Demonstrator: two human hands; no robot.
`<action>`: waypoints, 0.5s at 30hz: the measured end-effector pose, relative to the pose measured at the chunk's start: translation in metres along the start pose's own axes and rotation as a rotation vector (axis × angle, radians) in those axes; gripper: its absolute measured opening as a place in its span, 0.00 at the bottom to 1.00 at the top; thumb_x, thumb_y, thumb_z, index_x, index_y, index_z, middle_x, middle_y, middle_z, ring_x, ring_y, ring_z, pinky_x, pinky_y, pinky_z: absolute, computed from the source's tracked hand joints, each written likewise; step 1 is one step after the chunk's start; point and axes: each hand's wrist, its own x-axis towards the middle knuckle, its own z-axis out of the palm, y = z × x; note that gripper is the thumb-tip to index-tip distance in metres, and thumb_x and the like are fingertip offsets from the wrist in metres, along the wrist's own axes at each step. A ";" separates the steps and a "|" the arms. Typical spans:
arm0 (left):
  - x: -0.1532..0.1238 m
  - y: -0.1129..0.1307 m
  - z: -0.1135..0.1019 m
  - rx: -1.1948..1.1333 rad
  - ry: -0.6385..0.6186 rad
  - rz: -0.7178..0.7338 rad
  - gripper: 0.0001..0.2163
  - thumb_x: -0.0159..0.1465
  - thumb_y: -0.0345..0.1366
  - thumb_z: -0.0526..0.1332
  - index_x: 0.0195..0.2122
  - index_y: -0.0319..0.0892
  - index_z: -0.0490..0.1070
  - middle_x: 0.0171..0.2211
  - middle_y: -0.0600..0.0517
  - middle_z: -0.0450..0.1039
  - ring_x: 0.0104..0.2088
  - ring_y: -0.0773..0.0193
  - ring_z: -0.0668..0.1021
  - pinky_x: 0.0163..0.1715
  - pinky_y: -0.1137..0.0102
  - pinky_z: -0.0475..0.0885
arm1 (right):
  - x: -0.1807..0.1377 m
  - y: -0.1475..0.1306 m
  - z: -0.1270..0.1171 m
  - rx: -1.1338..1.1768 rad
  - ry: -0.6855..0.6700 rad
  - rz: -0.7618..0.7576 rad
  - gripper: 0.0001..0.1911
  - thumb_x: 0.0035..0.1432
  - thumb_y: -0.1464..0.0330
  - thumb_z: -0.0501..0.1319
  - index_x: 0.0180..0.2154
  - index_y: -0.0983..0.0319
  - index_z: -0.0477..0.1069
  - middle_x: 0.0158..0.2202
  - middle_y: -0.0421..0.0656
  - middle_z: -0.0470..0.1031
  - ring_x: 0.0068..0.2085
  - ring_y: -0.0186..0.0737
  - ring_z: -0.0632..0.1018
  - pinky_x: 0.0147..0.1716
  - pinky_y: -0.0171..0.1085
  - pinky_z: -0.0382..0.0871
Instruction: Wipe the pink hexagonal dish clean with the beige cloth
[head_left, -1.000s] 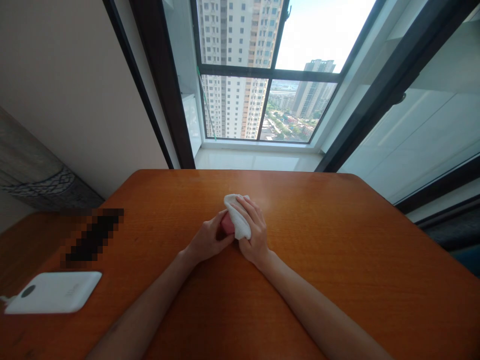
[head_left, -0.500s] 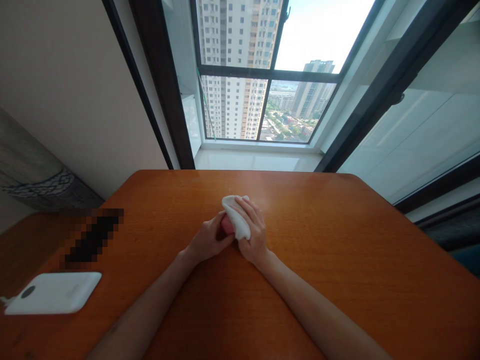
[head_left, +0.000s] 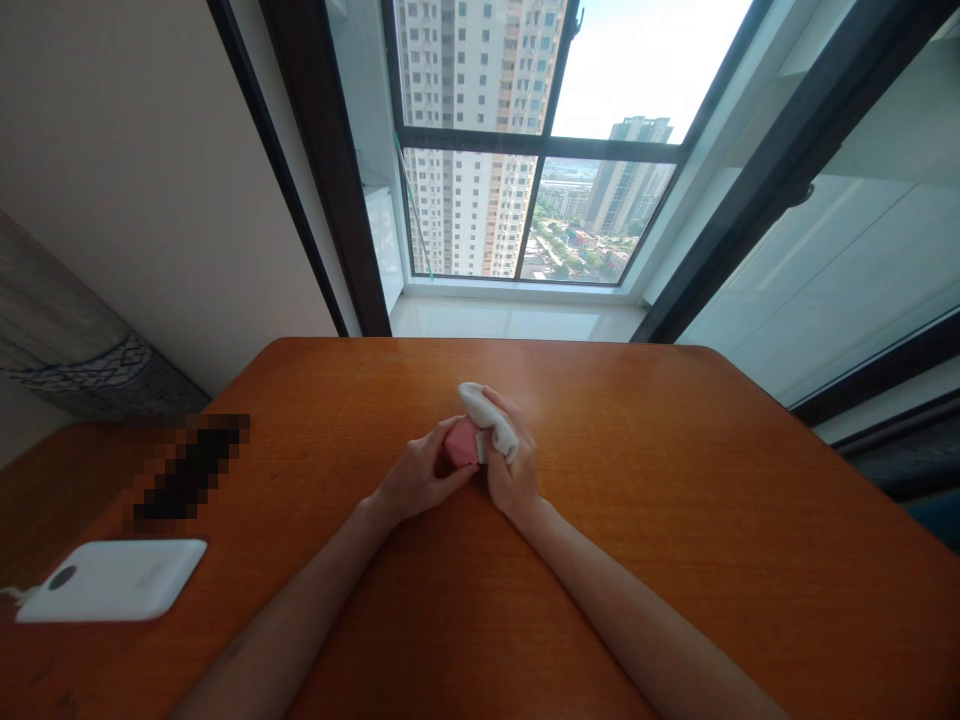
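Note:
Between my hands, over the middle of the wooden table point(head_left: 615, 560), is a small pink object point(head_left: 461, 443) with flat, angled faces; its kind is not clear. My left hand point(head_left: 422, 470) grips it from the left, thumb in front and fingers behind. My right hand point(head_left: 514, 465) is closed around a folded white cloth point(head_left: 491, 415), pressed near the pink object's right side. A small white patch shows between the pink object and the right thumb; whether it is cloth or part of the object I cannot tell.
A white flat device point(head_left: 112, 580) with a dark round spot and a cable lies at the table's left. Behind it is a dark pixelated patch point(head_left: 191, 470). Past the far edge stands a window point(head_left: 540, 150) with dark frames. A grey curtain point(head_left: 82, 330) hangs at left.
My right hand has shifted slightly right with the cloth, which is now more bunched. More of the pink object shows. My left hand has stayed nearly in place.

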 end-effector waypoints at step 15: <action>0.001 0.003 -0.001 -0.007 -0.001 0.018 0.28 0.70 0.46 0.70 0.69 0.47 0.67 0.59 0.46 0.84 0.53 0.53 0.88 0.57 0.61 0.82 | 0.000 0.005 0.002 0.107 0.058 0.180 0.25 0.79 0.59 0.53 0.70 0.54 0.74 0.70 0.48 0.78 0.70 0.51 0.78 0.74 0.57 0.70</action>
